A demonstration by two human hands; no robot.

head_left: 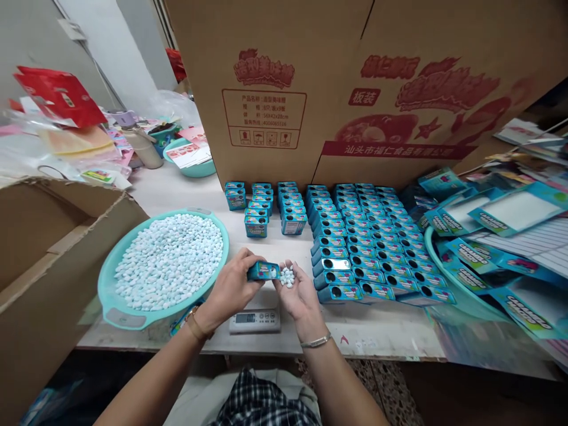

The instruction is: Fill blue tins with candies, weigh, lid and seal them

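My left hand (235, 290) grips a small blue candy box (263, 271), which lies tipped on its side above the scale. Its right end meets my right hand (302, 296), cupped palm up with a small heap of pale candies (287, 277) in it. Whether candies are inside the box is hidden. Just below both hands sits a white digital scale (255, 320), its display lit. To the left, a turquoise basin (103, 290) is full of pale blue and white candies (171, 260).
Rows of blue boxes (355, 236) with round dark holes stand right of centre, with shorter rows (256, 223) behind my hands. A large cardboard carton (319, 160) walls off the back. Flat box blanks (515, 207) overflow a basin at right. An open carton (39, 284) flanks the left.
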